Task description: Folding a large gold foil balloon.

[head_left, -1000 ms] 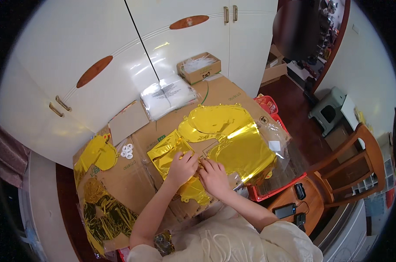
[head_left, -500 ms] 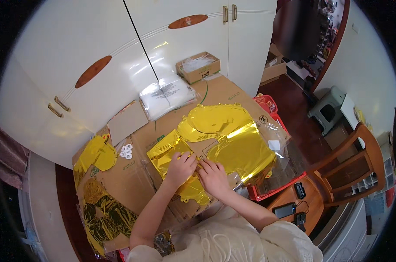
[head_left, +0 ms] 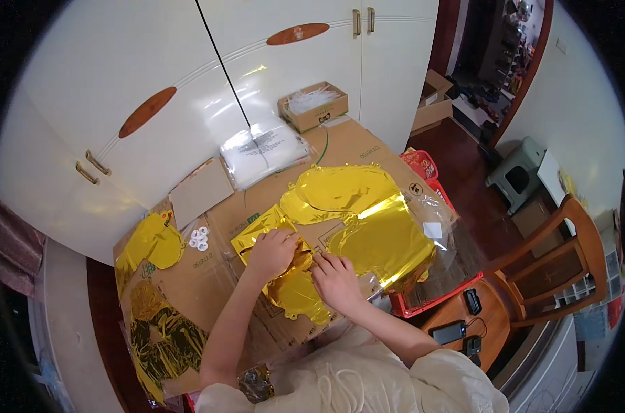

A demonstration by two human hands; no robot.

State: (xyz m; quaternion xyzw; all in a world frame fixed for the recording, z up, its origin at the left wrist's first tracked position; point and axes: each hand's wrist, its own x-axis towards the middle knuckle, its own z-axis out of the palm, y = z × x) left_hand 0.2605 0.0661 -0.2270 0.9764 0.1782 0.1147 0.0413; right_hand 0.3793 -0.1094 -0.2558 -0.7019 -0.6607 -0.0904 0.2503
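Observation:
A flat, gold foil balloon [head_left: 299,294] lies in front of me, its middle creased and bunched between my hands. My left hand [head_left: 272,255] is curled over its left part, the fingers bent down onto the foil and their tips partly hidden. On the right, my right hand [head_left: 336,281] pinches the crumpled edge near the centre, fingers pressed together. Just beyond and to the right, a larger spread of gold foil [head_left: 381,237] with rounded outlines and small edge tabs lies flat; my right hand rests against its near edge.
Cardboard [head_left: 219,275] covers the table. At its back are a stack of clear plastic bags [head_left: 264,151] and an open box [head_left: 316,107]. White rolls [head_left: 199,238] and more gold foil [head_left: 164,244] lie left. A wooden chair [head_left: 546,275] and red basket [head_left: 436,303] stand right.
My left hand has moved left and away from my right hand, exposing the creased foil between them. My right hand stays nearly in place. A dark blurred shape near the doorway is gone.

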